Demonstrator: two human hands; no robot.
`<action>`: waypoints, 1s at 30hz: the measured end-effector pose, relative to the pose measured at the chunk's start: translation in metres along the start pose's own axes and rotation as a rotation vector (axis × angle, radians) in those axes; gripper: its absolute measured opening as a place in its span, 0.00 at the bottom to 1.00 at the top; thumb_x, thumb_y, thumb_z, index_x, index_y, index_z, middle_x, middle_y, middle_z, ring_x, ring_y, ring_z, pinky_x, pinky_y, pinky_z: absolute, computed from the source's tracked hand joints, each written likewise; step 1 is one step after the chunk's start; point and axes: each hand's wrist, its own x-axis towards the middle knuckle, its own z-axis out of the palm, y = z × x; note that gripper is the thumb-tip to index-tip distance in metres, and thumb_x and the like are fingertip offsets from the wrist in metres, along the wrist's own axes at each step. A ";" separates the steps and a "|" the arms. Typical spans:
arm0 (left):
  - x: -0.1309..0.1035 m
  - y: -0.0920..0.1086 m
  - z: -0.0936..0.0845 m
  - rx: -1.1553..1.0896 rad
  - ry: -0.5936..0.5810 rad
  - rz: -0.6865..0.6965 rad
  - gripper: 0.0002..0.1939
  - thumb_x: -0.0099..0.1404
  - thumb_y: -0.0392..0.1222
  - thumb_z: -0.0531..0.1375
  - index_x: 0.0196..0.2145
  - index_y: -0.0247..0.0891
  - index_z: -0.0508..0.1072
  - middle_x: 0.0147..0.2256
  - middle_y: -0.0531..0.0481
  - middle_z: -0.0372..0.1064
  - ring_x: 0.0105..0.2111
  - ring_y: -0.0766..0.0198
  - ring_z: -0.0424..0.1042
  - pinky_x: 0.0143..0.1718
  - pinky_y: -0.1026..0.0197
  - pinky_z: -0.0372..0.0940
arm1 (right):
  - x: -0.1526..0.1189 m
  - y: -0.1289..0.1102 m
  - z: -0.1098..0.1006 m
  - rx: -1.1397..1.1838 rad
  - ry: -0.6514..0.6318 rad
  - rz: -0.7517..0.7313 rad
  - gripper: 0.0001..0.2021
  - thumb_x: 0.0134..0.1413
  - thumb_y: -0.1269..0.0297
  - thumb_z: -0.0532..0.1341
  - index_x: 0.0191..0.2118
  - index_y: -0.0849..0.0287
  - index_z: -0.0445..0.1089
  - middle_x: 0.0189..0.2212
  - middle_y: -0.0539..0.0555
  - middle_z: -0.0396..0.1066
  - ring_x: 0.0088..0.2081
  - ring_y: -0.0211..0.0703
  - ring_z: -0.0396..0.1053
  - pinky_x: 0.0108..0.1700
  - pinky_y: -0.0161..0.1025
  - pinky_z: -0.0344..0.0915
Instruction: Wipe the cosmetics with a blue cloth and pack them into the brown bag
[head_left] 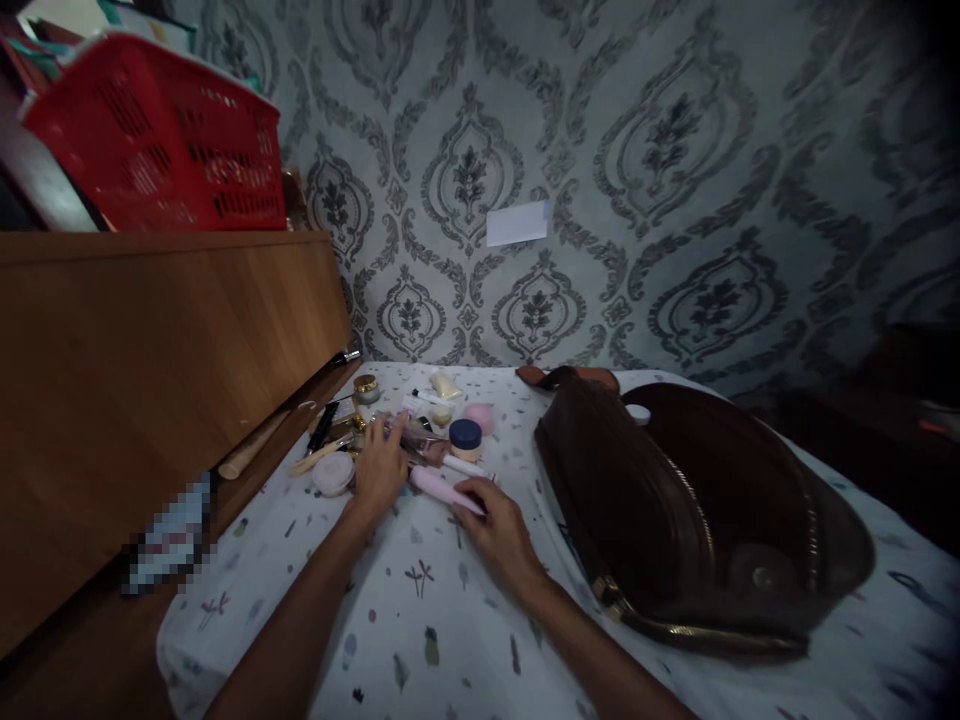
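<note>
My right hand (499, 520) pinches the near end of a pale pink tube-like item (439, 487). Its far end reaches toward my left hand (381, 465), which rests over a pile of small cosmetics with its fingers apart. Beside the left hand sit a round pale compact (333, 473) and a wooden-handled brush (311, 461). A jar with a dark blue lid (465, 434) stands just beyond the pink item, near a slim white tube (463, 465) and a pink round item (479, 417). What lies under my left fingers is partly hidden.
A large dark brown leather bag (600, 470) lies on the right of the patterned white cloth (420, 620). At left rises a wooden cabinet (172, 330) with a red basket (165, 140) on top. Farther back are a gold-lidded jar (366, 388) and a cream-coloured tube (445, 385).
</note>
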 end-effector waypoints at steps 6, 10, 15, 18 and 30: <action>0.007 -0.001 -0.004 0.208 -0.080 0.091 0.33 0.59 0.26 0.52 0.61 0.41 0.63 0.65 0.43 0.54 0.67 0.48 0.46 0.52 0.49 0.68 | -0.006 0.004 0.003 -0.173 -0.028 -0.120 0.14 0.53 0.72 0.57 0.46 0.59 0.70 0.43 0.58 0.74 0.46 0.51 0.71 0.49 0.47 0.67; 0.003 -0.002 -0.012 0.237 -0.140 0.151 0.31 0.61 0.29 0.52 0.62 0.37 0.60 0.56 0.41 0.66 0.60 0.47 0.56 0.48 0.50 0.69 | -0.009 0.004 0.002 -0.318 -0.071 -0.175 0.14 0.55 0.73 0.58 0.47 0.58 0.71 0.44 0.58 0.74 0.46 0.51 0.71 0.49 0.47 0.68; -0.004 -0.009 -0.015 0.272 -0.199 0.260 0.25 0.63 0.28 0.51 0.57 0.43 0.66 0.59 0.43 0.60 0.58 0.47 0.55 0.41 0.53 0.70 | -0.007 -0.003 -0.002 -0.446 -0.115 -0.167 0.14 0.57 0.74 0.58 0.48 0.58 0.71 0.44 0.58 0.75 0.45 0.51 0.72 0.48 0.46 0.69; -0.003 -0.009 -0.011 0.257 -0.164 0.311 0.22 0.66 0.29 0.51 0.54 0.46 0.69 0.61 0.44 0.57 0.59 0.46 0.54 0.44 0.51 0.69 | -0.004 -0.005 -0.005 -0.518 -0.144 -0.127 0.12 0.58 0.74 0.57 0.46 0.57 0.72 0.43 0.58 0.76 0.45 0.51 0.72 0.48 0.46 0.68; 0.021 0.042 0.019 0.095 -0.147 0.306 0.25 0.68 0.31 0.51 0.59 0.49 0.65 0.49 0.43 0.62 0.50 0.53 0.63 0.44 0.56 0.66 | 0.002 0.003 -0.015 -0.625 0.004 -0.060 0.07 0.62 0.67 0.54 0.41 0.60 0.69 0.38 0.58 0.72 0.42 0.51 0.69 0.42 0.43 0.65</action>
